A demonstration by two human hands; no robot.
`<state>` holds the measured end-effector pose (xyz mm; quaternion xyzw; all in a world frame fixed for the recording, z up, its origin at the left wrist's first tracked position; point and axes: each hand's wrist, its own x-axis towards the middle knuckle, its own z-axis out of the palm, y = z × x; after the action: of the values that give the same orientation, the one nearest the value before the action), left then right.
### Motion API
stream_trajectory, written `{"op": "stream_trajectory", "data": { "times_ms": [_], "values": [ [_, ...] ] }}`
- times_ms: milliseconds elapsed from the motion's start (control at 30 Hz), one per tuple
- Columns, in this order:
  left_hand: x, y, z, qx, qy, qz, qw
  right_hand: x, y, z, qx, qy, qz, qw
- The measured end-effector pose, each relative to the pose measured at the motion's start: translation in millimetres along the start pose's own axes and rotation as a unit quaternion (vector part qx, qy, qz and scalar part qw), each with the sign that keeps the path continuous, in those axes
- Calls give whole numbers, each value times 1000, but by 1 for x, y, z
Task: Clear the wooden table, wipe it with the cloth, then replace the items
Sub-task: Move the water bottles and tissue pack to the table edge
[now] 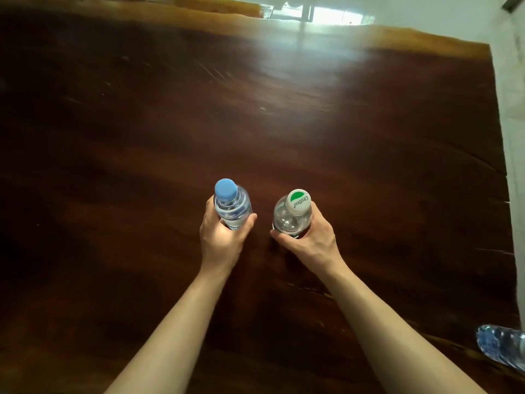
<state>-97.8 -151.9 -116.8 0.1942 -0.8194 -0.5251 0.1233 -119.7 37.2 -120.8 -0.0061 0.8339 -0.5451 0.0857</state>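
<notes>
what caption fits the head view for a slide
Left hand grips blue-capped bottle, right hand grips white-capped bottle, over wooden table.

The dark wooden desk [312, 132] ran wide and glossy, window glare streaking its far side, cracks along its right edge. Two clear bottles stood near the middle, blue-capped bottle [231, 206] beside white-and-green-capped bottle [292, 214], apart. A third bottle [502, 349] showed at the near right corner, blurred.
</notes>
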Motion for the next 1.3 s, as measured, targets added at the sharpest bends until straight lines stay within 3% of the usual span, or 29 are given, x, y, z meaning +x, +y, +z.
{"op": "stream_trajectory", "data": {
  "times_ms": [333, 633, 967, 1300],
  "values": [
    [12, 22, 18, 24, -86, 49, 995, -16, 0, -30, 15, 66, 27, 997],
    [20, 81, 108, 30, -189, 112, 975, -40, 9, -110, 25, 235, 58, 970],
    [-24, 163, 240, -38, -352, 144, 924, -82, 43, -194, 71, 433, 97, 893],
    [-77, 198, 346, -43, -464, 144, 873, -94, 83, -223, 77, 598, 147, 784]
  ]
}}
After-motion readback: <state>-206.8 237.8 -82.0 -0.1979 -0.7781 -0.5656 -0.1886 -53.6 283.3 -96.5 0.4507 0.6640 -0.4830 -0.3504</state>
